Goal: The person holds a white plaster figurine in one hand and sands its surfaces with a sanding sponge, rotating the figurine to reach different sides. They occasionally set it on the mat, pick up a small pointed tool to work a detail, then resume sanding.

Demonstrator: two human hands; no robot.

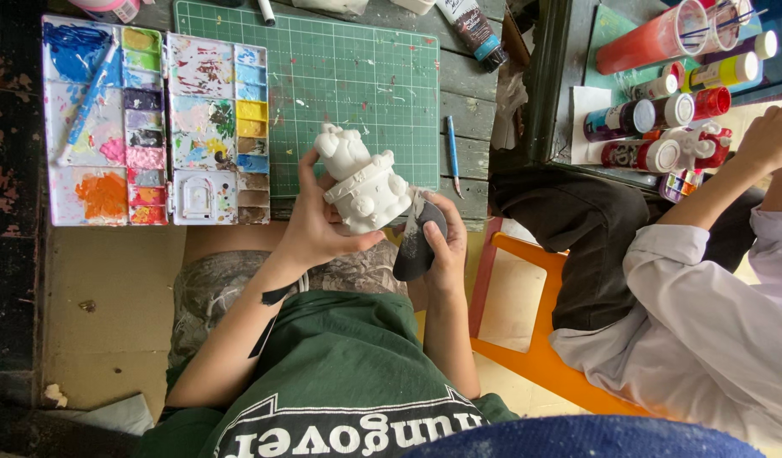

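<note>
Overhead, the person's left hand (310, 229) wraps a white unpainted figurine (363, 182), fingers closed round its side and base, holding it tilted above the lap at the near edge of the worktop (471, 80). The right hand (446, 242) is closed on a dark folded sheet (414, 242), apparently sandpaper, whose upper edge touches the figurine's lower side. Both grips are thus occupied: left holding the figurine, right holding the sheet.

The worktop is of grey weathered planks. A green gridded cutting mat (357, 85) lies on it, flecked with paint. Just beside the mat, to the picture's left, lie two white palettes (153, 127) with many small wells and smeared colours; a blue-handled brush (90, 97) rests across the farther one. A thin blue tool (453, 153) lies on the planks at the mat's other side, and a paint tube (475, 32) lies near the far edge.

Below the worktop show a tan floor (111, 297) and, at the picture's left margin, a dark peeling surface (9, 170).

A second person in a white sleeve (704, 297) sits on an orange chair (535, 356) at a neighbouring dark-framed table (556, 85) bearing paint bottles (662, 110) laid on their sides.
</note>
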